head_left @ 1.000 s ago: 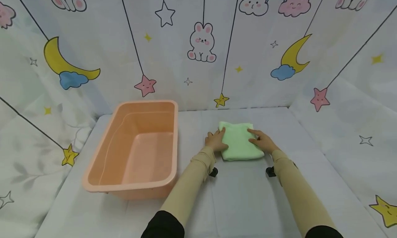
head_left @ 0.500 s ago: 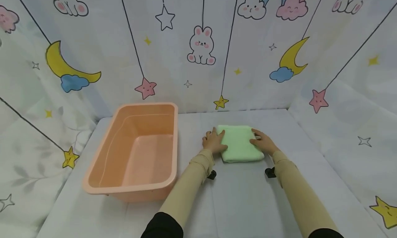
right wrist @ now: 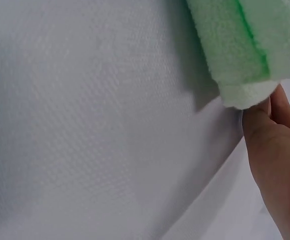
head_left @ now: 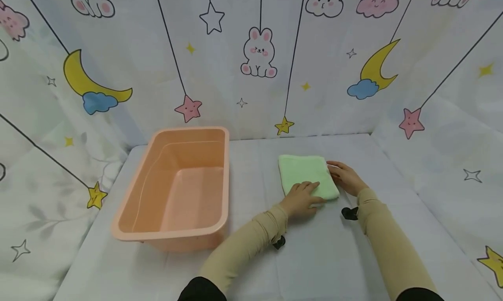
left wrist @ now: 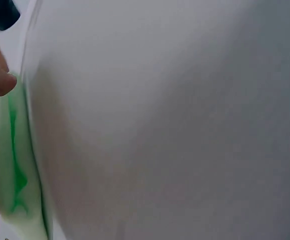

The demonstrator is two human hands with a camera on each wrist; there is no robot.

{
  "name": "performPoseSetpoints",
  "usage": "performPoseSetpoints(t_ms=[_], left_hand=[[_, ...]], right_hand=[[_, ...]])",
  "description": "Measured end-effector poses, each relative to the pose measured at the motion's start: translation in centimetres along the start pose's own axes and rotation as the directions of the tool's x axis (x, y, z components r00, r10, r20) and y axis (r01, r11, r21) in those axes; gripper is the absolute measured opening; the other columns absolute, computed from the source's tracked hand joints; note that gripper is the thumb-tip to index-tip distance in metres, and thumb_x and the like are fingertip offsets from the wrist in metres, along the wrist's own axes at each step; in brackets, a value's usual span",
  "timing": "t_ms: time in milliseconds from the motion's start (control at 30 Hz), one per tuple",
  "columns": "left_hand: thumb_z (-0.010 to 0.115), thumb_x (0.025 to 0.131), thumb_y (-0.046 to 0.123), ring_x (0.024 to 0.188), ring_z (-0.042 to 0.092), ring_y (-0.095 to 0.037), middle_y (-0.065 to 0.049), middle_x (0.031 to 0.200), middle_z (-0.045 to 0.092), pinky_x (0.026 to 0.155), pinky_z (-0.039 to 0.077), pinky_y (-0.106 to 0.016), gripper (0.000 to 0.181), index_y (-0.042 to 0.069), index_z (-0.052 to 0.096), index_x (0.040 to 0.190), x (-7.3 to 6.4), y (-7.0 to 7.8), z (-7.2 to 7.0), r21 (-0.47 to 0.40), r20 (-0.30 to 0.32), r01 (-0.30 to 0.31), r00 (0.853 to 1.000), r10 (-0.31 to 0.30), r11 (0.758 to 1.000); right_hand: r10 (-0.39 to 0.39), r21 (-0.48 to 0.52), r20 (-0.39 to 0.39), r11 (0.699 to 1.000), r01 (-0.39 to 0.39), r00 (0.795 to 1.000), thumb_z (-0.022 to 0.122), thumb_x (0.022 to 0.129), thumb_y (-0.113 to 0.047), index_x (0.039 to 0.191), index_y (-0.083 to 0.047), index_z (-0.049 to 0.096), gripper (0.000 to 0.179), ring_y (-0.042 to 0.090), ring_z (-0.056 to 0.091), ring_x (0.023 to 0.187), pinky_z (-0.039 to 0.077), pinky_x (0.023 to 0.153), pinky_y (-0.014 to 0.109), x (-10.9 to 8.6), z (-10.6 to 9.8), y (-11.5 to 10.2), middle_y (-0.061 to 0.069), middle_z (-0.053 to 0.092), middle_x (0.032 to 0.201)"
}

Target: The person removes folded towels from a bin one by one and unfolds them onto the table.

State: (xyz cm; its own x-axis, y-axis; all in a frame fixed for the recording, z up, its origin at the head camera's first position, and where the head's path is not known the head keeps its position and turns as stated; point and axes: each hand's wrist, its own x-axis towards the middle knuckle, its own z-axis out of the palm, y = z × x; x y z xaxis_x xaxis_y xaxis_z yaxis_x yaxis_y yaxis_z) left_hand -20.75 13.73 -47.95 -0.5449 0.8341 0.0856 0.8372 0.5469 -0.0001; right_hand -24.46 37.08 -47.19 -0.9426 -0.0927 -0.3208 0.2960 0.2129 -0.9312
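A folded light green towel lies flat on the white table, right of centre in the head view. My left hand rests at its front edge, fingers spread over the near part of the cloth. At the right edge, my right hand touches the towel from the side with its fingers reaching toward the left. In the right wrist view the thumb is right at the folded corner of the towel, and the fingertips are partly hidden. The left wrist view has the towel's folded side under the left fingers.
A peach plastic basin stands on the table to the left of the towel. Curtains printed with moons, stars and rabbits enclose the back and sides. Small black cameras sit at both wrists.
My left hand has left the towel's left edge and come round to its front edge, nearer me. The right hand has shifted slightly outward along the right edge. The towel stays put.
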Motion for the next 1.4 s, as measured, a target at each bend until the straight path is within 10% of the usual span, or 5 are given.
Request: performPoseSetpoints(t_ms=[567,867,1000,1200,1400], left_hand=[[0.047,0.094,0.045,0.137,0.029,-0.02,0.007,0.157,0.015,0.108,0.03,-0.038,0.061,0.031,0.023,0.148,0.0,1.5,-0.3,-0.257,0.105,0.178,0.982,-0.156,0.95],[0.052,0.094,0.023,0.145,0.013,-0.019,0.001,0.158,0.013,0.116,0.022,-0.04,0.065,0.021,0.02,0.149,-1.1,-2.1,-1.3,-0.977,0.187,0.214,0.89,-0.416,0.018],[0.053,0.09,0.015,0.145,0.012,-0.021,0.0,0.157,0.015,0.115,0.024,-0.039,0.063,0.019,0.028,0.147,-2.4,-3.4,-0.6,-0.964,0.217,0.09,0.806,-0.551,-0.249],[0.052,0.087,0.015,0.146,0.007,-0.022,-0.004,0.158,0.01,0.117,0.02,-0.038,0.065,0.015,0.027,0.147,-4.5,-4.4,-0.1,-0.928,0.262,-0.025,0.665,-0.7,-0.371],[0.052,0.086,0.021,0.146,0.005,-0.03,-0.013,0.157,0.009,0.117,0.018,-0.043,0.067,0.011,0.027,0.147,-6.3,-4.6,0.4,-0.959,0.26,0.031,0.483,-0.836,-0.28]], right_hand=[[0.001,0.137,0.099,0.99,-0.015,0.995,0.029,0.096,-0.055,0.151,-0.016,0.01,0.07,0.038,0.022,0.14,0.045,0.083,0.02,0.0,1.7,-1.7,0.022,0.008,0.155],[0.021,0.194,0.12,0.98,-0.044,0.993,0.023,0.087,-0.068,0.151,-0.01,0.007,0.087,0.001,0.055,0.107,0.05,0.084,0.021,-0.2,1.6,-1.9,0.02,0.007,0.155],[0.038,0.213,0.093,0.975,-0.058,0.995,0.026,0.087,-0.068,0.151,-0.011,0.007,0.087,0.001,0.055,0.103,0.05,0.085,0.021,-0.1,1.8,-1.9,0.016,0.01,0.155],[0.049,0.135,0.091,0.989,-0.061,0.995,0.024,0.089,-0.066,0.149,-0.004,0.013,0.087,0.008,0.05,0.107,0.049,0.082,0.021,-0.3,2.0,-1.9,0.019,0.005,0.156],[0.072,0.069,0.092,0.995,-0.079,0.993,0.025,0.093,-0.06,0.145,0.0,0.025,0.08,0.035,0.021,0.139,0.042,0.089,0.024,0.0,1.8,-1.4,0.016,-0.004,0.157]])
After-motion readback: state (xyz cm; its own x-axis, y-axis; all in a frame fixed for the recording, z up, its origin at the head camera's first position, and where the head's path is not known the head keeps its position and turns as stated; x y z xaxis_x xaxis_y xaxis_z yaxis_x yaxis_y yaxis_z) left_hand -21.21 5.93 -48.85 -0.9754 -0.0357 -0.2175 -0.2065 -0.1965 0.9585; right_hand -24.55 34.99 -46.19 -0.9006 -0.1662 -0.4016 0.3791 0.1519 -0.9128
